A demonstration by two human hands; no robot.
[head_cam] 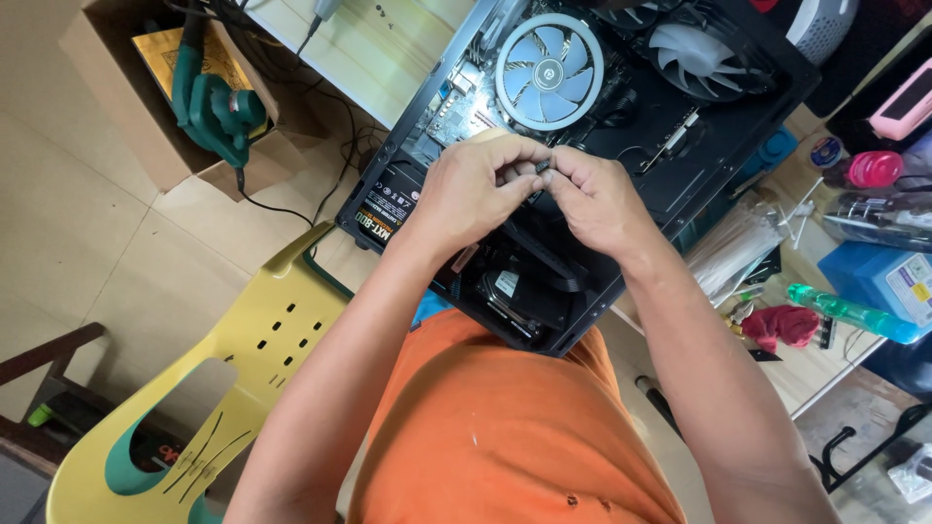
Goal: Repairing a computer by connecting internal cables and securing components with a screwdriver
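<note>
Hands, left grip (476, 184) & right grip (597, 199) pinching small black connector (544, 166), over PC case (680, 184), cardboard box (116, 107) upper left.

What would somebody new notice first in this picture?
Both hands meet at the centre, the left hand and right hand pinching a small dark connector over an open black computer case. Just above them sits a round pale cooling fan, and a yellow plastic chair stands lower left.

Matt black metal computer case (777, 73), glossy yellow plastic chair (262, 340), orange cloth shirt (505, 437)
</note>
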